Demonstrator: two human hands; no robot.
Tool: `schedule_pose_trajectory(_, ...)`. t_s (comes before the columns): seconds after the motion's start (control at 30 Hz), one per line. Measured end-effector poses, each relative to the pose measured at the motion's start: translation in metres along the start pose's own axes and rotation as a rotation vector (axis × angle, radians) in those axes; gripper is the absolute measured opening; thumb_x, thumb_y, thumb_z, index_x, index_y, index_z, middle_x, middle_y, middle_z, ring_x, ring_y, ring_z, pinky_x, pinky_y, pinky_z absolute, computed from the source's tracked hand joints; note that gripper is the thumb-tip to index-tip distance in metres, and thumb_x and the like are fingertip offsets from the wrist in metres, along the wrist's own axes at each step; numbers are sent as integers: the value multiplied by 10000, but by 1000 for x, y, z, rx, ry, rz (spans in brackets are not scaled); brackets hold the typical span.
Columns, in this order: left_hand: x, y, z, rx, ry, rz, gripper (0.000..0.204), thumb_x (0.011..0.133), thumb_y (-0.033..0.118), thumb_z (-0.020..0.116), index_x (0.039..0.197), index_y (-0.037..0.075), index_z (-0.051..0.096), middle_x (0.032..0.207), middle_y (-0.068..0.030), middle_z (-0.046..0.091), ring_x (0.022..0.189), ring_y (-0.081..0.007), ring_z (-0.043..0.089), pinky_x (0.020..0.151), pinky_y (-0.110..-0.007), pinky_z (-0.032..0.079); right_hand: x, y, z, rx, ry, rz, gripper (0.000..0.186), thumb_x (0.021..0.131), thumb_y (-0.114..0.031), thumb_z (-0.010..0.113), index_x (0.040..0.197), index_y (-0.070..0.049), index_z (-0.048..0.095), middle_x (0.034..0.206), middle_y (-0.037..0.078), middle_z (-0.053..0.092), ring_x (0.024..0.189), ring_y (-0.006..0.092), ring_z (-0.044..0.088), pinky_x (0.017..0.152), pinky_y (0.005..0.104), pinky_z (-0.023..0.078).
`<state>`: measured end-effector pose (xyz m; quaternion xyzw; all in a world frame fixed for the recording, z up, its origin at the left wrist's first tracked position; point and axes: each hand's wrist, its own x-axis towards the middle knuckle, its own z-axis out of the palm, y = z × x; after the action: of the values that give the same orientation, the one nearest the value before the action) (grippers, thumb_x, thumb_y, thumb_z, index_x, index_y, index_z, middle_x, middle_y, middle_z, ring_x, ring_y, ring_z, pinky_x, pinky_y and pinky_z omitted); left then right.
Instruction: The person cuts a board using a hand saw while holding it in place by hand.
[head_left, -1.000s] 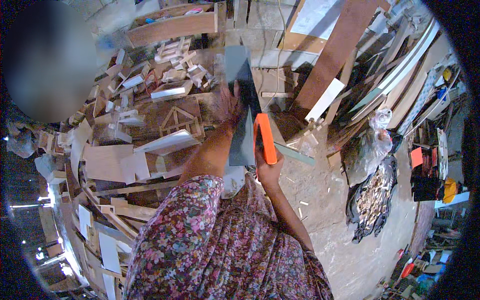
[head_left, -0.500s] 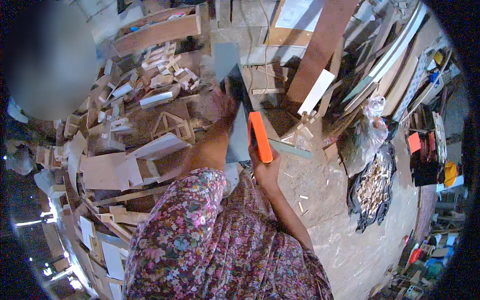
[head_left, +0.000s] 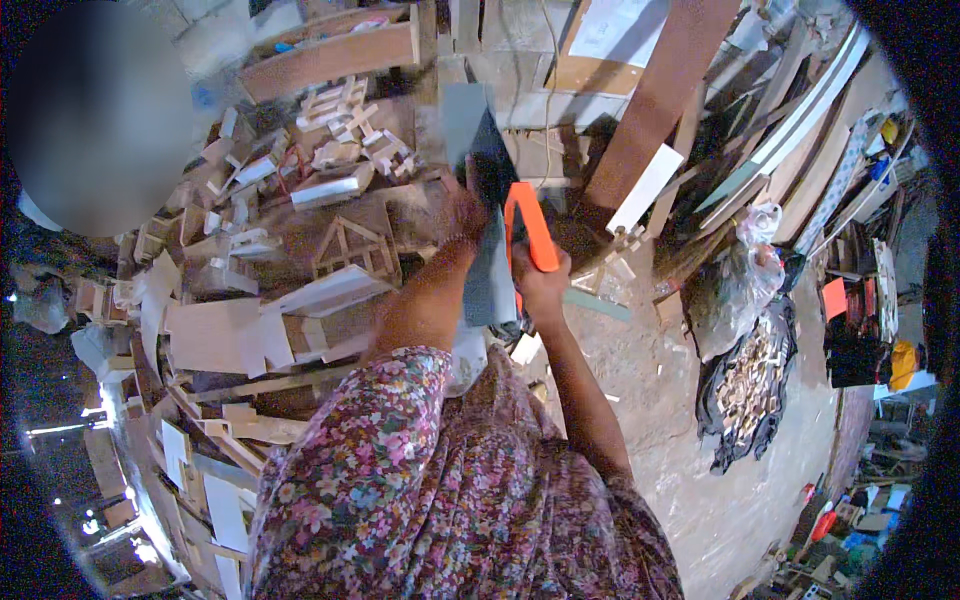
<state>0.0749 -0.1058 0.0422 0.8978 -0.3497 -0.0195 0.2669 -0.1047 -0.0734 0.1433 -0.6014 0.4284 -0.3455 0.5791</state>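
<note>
Long narrow grey-green board [head_left: 487, 290], one: lies lengthwise away from the person in the flowered garment [head_left: 450, 480]; its support is hidden from me.
Handsaw with bright orange handle and dark blade [head_left: 538, 232], one: handle just right of the board, blade slanting over the board's middle; whether its teeth touch, I cannot tell.
Right hand [head_left: 543, 285]: right of the board, fingers wrapped around the orange handle.
Left hand [head_left: 462, 212]: at the board's left edge, blurred; finger spread and hold I cannot tell.
Grey concrete floor [head_left: 690, 520]: right of the board, scuffed and dusty.
Black plastic sheet [head_left: 725, 455] bearing small pale wood offcuts [head_left: 745, 395]: well right of the board.
Broad reddish-brown plank [head_left: 655, 120]: slanting, beyond and right of the board.
Jumbled pale wooden pieces [head_left: 330, 188]: left of the board.
Open-topped brown wooden box [head_left: 335, 62]: beyond and left of the board.
</note>
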Motion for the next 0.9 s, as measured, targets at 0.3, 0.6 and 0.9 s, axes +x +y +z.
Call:
schedule_pose_trajectory(0.3,-17,16,-13,32,207,89,606,840,195,477,1373,111,201,1273,-331,279,1076,-465,418,880,-483,392,-50,9,-43,-44,-118,-166,80,754,-66,608,773,-3,562,583,-15,496,488,71,433,437,239,334)
schedule_pose_trajectory(0.6,-8,6,5,-106,163,177,693,805,145,520,1388,109,147,1225,-318,308,1007,-466,452,821,-463,433,-14,19,-18,-171,6,47,182,720,-149,646,796,-6,565,682,111,575,629,218,555,622,353,447)
schedule_pose_trajectory(0.9,-8,-1,20,-63,44,78,747,816,242,528,1396,170,62,1187,-253,354,918,-424,514,758,-467,453,-7,36,-15,107,-7,-178,117,723,-84,623,757,1,551,665,35,556,597,135,524,549,289,423)
